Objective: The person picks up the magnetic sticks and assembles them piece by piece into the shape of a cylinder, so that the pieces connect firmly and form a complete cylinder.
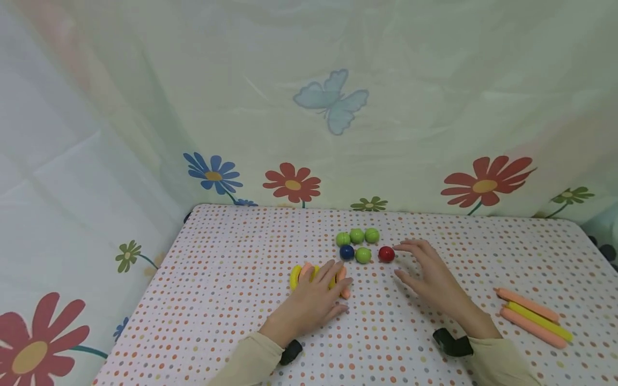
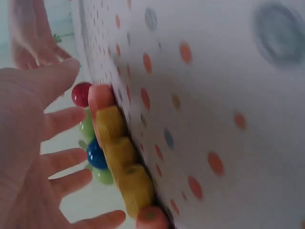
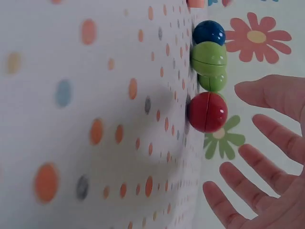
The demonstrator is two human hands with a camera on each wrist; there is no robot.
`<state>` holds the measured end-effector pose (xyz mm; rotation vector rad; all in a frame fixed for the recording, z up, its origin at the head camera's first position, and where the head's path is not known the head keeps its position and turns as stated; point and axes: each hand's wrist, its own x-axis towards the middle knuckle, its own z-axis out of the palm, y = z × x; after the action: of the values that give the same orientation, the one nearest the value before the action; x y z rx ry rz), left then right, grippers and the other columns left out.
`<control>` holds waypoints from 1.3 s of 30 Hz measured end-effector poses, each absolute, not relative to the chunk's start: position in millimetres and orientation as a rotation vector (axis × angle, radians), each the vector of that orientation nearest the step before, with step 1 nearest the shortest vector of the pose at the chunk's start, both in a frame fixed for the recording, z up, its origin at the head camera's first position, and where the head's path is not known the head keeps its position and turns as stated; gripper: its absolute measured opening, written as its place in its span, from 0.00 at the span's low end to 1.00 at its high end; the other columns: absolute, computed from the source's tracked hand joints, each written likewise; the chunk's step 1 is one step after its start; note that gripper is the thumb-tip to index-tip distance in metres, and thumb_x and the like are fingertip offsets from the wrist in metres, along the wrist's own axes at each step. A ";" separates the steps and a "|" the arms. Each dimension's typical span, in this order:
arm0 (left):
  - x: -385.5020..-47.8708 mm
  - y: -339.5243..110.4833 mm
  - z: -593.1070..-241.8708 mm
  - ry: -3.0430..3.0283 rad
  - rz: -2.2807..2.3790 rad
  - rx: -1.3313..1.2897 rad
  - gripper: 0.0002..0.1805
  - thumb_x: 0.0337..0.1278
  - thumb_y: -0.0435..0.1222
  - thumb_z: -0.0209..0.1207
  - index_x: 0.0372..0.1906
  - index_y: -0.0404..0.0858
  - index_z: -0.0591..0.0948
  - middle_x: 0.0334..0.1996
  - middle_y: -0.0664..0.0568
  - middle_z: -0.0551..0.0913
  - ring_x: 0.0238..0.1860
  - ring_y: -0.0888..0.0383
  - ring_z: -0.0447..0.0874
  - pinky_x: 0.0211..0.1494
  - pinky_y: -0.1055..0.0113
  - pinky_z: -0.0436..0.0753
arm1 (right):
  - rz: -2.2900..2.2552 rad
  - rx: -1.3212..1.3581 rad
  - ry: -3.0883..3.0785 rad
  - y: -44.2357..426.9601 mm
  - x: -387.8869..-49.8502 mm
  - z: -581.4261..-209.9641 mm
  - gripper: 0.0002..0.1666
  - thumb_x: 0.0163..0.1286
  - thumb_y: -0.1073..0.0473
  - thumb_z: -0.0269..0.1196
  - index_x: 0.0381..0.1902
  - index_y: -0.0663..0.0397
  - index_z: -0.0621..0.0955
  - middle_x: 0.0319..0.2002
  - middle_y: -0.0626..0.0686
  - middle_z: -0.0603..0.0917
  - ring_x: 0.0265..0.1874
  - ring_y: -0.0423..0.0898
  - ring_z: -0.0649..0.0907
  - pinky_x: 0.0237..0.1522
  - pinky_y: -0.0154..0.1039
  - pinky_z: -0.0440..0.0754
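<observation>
My left hand lies with spread fingers over a row of yellow, banana-like toys and salmon, carrot-like toys. In the left wrist view, the yellow toys line up between salmon ones; whether the fingers touch them I cannot tell. My right hand is at the right of a shiny red ball, thumb and fingers apart, holding nothing. A seam runs round the red ball in the right wrist view. Beside it sit a blue ball and a green ball.
Behind these stand three more green balls in a short row. At the right lie two long salmon sticks with a yellow stick between them. A dotted cloth covers the table; a flowered curtain hangs behind.
</observation>
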<state>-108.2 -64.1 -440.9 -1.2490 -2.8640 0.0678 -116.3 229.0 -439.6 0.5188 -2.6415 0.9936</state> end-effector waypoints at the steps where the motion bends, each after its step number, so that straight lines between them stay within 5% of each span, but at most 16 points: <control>1: -107.1 -60.5 -442.1 -2.869 0.110 -1.257 0.30 0.83 0.57 0.44 0.79 0.49 0.68 0.81 0.47 0.59 0.81 0.49 0.56 0.75 0.44 0.69 | 0.999 0.509 -2.660 228.0 -119.9 -440.3 0.28 0.60 0.73 0.74 0.59 0.65 0.80 0.60 0.67 0.75 0.61 0.68 0.75 0.55 0.70 0.76; 20: -103.5 -83.0 -450.2 -3.007 0.064 -1.220 0.37 0.81 0.61 0.42 0.83 0.46 0.60 0.86 0.49 0.45 0.84 0.46 0.46 0.80 0.40 0.55 | 1.153 0.440 -2.792 223.1 -150.7 -448.0 0.21 0.65 0.72 0.72 0.56 0.66 0.82 0.49 0.62 0.81 0.46 0.58 0.85 0.47 0.53 0.87; 39: -109.9 -122.5 -450.0 -3.056 -0.057 -1.146 0.38 0.80 0.59 0.47 0.83 0.44 0.60 0.85 0.48 0.48 0.83 0.42 0.48 0.79 0.36 0.55 | 1.121 0.333 -2.874 221.0 -159.1 -446.3 0.20 0.63 0.68 0.76 0.49 0.67 0.80 0.45 0.65 0.84 0.41 0.60 0.87 0.45 0.54 0.88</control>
<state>-109.9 -122.5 -450.0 -1.1457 -3.0565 -0.0570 -159.1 221.0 -446.3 0.3327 -2.8744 1.1206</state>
